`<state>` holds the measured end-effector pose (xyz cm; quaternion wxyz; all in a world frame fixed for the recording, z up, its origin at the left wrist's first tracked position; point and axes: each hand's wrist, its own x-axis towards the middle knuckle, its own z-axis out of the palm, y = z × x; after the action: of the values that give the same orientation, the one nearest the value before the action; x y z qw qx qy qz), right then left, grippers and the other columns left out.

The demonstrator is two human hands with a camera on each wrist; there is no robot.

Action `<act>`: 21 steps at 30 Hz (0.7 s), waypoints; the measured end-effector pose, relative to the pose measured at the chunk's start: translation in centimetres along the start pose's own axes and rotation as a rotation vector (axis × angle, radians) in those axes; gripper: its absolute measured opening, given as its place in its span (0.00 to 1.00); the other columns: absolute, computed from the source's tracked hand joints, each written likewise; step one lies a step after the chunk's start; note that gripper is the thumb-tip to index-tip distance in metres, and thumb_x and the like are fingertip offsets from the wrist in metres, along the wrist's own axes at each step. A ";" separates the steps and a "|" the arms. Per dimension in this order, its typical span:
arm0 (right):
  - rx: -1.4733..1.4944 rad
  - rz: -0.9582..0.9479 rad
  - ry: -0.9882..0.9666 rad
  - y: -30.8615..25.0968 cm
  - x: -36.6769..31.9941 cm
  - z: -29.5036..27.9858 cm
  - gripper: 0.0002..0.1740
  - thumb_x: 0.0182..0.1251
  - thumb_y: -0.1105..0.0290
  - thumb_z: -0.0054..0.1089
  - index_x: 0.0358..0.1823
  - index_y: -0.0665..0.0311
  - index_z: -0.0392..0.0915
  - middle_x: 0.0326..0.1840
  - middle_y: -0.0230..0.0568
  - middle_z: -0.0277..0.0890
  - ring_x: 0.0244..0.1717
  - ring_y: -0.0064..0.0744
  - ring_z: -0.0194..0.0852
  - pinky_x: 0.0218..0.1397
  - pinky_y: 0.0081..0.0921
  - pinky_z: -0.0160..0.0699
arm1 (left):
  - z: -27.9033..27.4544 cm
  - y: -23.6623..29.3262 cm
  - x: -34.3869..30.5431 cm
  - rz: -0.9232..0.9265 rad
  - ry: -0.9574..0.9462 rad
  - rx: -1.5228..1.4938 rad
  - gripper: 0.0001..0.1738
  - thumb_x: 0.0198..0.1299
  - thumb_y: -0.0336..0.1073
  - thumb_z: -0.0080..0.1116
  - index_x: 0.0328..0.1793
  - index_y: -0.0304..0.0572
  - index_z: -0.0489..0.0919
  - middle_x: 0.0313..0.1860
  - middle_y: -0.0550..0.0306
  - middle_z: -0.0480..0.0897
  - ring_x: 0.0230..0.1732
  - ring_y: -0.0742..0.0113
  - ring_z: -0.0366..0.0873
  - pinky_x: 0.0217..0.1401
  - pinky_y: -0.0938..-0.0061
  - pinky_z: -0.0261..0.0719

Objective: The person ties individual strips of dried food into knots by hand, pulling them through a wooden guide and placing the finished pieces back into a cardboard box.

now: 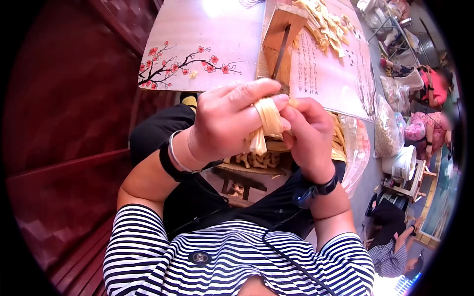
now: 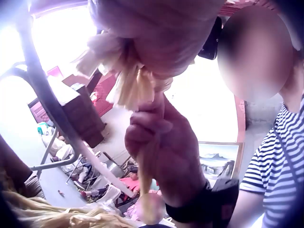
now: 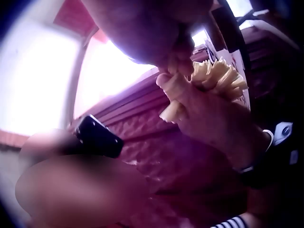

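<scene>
In front of the chest, my left hand (image 1: pixel 224 118) grips a bundle of pale yellow, flat strips that look like corn husk (image 1: pixel 269 117). A band of the strips wraps across its fingers, and cut ends stick out below. In the right wrist view the ruffled ends of the bundle (image 3: pixel 221 80) fan out beyond the left hand. My right hand (image 1: pixel 313 133) is close against the left, its thumb and fingertips pinching a strip at the bundle. The left wrist view shows the right hand (image 2: pixel 164 137) with a pale strip (image 2: pixel 147 173) hanging below its curled fingers.
A table (image 1: pixel 182 29) with printed red blossoms stands ahead. On it are a wooden block stand with a dark blade-like bar (image 1: pixel 282 49) and a heap of yellow strips (image 1: pixel 323 24). Below the hands are pale pieces (image 1: pixel 254 160) on a low stool. Several people and sacks (image 1: pixel 387 128) occupy the right.
</scene>
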<state>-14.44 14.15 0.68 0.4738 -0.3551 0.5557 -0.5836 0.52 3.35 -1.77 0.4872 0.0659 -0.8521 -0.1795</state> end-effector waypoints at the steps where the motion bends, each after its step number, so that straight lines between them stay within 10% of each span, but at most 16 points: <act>1: -0.094 -0.183 0.031 0.3 -0.5 0.1 0.10 0.68 0.65 0.63 0.39 0.67 0.80 0.28 0.30 0.77 0.23 0.13 0.69 0.23 0.11 0.63 | 0.3 0.2 0.2 -0.078 0.015 -0.068 0.17 0.46 0.37 0.72 0.43 0.39 0.85 0.46 0.42 0.83 0.39 0.52 0.85 0.39 0.70 0.83; 7: -0.711 -0.696 -0.152 0.6 0.7 -1.0 0.05 0.65 0.71 0.61 0.34 0.66 0.78 0.22 0.42 0.75 0.21 0.34 0.77 0.26 0.24 0.73 | -0.9 0.8 0.4 -0.288 -0.410 -0.191 0.14 0.50 0.29 0.66 0.43 0.31 0.82 0.50 0.46 0.83 0.41 0.52 0.85 0.41 0.71 0.84; 15: -0.948 -0.413 -0.050 1.2 0.1 -0.2 0.14 0.68 0.63 0.56 0.27 0.66 0.75 0.18 0.37 0.73 0.18 0.35 0.74 0.24 0.27 0.72 | -0.3 0.3 0.6 -0.098 -0.281 -0.099 0.06 0.46 0.24 0.64 0.26 0.30 0.77 0.48 0.47 0.82 0.33 0.59 0.84 0.36 0.71 0.82; 19: -0.128 0.332 -0.233 -0.5 0.4 -0.9 0.23 0.75 0.57 0.46 0.30 0.68 0.79 0.15 0.25 0.64 0.19 0.15 0.58 0.24 0.14 0.58 | -0.4 0.3 1.1 -0.078 -0.109 -0.396 0.07 0.53 0.23 0.55 0.24 0.29 0.76 0.45 0.45 0.81 0.32 0.64 0.82 0.34 0.74 0.79; 21: 0.008 0.302 -0.407 0.0 0.3 -2.0 0.25 0.75 0.54 0.48 0.30 0.70 0.78 0.14 0.26 0.62 0.15 0.13 0.50 0.19 0.15 0.46 | -2.4 0.7 1.6 -0.414 -0.070 -0.607 0.08 0.56 0.25 0.52 0.26 0.29 0.77 0.46 0.45 0.81 0.30 0.68 0.79 0.31 0.76 0.76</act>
<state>-16.45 14.49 0.42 0.6590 -0.3765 0.4935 -0.4248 1.84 3.00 0.90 0.4084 0.0831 -0.7447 -0.5212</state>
